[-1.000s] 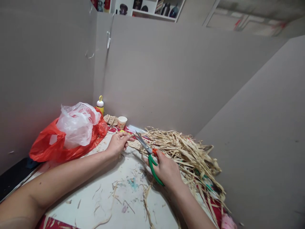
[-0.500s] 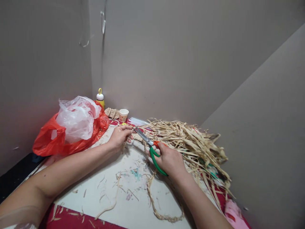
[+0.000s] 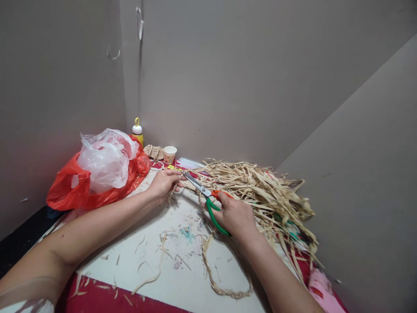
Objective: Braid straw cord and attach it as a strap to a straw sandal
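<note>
My right hand (image 3: 236, 215) is closed round the handles of a pair of scissors (image 3: 199, 186), one handle green and the other orange. The blades point up and left, and their tips meet the fingertips of my left hand (image 3: 166, 184). Those fingers pinch a braided straw cord (image 3: 172, 196), part of which hangs below the hand. Exactly what lies between the blade tips is too small to make out. A longer loop of braided straw cord (image 3: 213, 284) lies on the white board (image 3: 124, 261) below my right hand.
A large heap of dry straw strips (image 3: 257, 187) covers the right side. Red and white plastic bags (image 3: 104, 165) sit at left, near a yellow bottle (image 3: 137, 132), a woven straw piece (image 3: 153, 151) and a paper cup (image 3: 170, 154). Straw scraps litter the board. Grey walls (image 3: 208, 78) stand behind.
The view has shifted slightly. Both hands stay almost in place, with the scissor tips still at my left fingertips and the blades looking slightly closer together.
</note>
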`<state>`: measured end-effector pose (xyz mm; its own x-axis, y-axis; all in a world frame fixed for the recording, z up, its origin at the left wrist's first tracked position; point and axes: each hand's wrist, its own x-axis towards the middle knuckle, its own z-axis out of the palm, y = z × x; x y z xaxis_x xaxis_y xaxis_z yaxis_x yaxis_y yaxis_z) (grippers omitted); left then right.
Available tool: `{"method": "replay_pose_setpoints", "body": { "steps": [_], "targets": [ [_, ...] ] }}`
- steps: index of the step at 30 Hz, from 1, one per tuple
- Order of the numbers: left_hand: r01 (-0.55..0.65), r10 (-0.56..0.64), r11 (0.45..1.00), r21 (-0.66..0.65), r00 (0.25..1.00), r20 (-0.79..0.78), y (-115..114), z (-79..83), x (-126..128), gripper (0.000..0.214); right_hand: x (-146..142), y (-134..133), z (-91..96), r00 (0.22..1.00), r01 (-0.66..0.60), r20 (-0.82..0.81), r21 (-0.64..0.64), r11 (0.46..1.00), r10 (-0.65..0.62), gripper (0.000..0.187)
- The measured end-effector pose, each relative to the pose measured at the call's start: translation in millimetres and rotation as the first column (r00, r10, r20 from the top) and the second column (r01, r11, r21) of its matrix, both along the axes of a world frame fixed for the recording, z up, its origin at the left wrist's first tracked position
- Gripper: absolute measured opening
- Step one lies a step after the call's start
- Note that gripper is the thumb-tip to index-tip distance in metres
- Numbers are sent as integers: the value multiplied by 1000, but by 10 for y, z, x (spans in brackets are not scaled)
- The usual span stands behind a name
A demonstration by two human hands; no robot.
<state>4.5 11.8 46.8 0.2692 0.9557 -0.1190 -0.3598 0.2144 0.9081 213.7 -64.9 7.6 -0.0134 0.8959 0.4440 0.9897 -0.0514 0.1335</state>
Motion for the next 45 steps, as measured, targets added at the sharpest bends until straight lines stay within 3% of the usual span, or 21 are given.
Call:
{"method": "replay_pose_setpoints", "body": {
  "steps": [10,16,20,25,28,32,36,41,45],
  "targets": [
    [4,-4,1000,-3,1000,-1,38,-48,-14,10,40,11,-5,1000,7,12,-13,1000,-7,44],
    [19,-20,1000,19,999,44,44,-43,-33,10,29,24,26,984,32,-174,-86,996,-47,47],
    [21,-24,999,43,997,73,66,-84,-42,11,37,18,42,983,10,-182,-90,996,-26,46],
    [20,-26,998,59,993,113,110,-105,-67,15,56,8,59,970,-52,-242,-98,994,27,37],
    [17,-24,998,52,991,131,127,-85,-89,16,50,1,70,925,-82,-377,-54,995,56,30],
    [34,-41,998,57,991,129,118,-61,-100,20,32,-7,107,696,-91,-707,84,992,124,30],
    [59,-66,996,68,992,107,48,-37,-75,21,-2,-16,160,507,-89,-842,159,983,182,37],
    [126,-133,985,117,989,58,-100,-33,-8,25,-175,-39,210,91,-129,-974,195,972,208,42],
    [260,-239,933,249,965,-111,-246,-81,46,20,-339,-55,230,-225,-152,-954,234,960,197,39]
  ]
}}
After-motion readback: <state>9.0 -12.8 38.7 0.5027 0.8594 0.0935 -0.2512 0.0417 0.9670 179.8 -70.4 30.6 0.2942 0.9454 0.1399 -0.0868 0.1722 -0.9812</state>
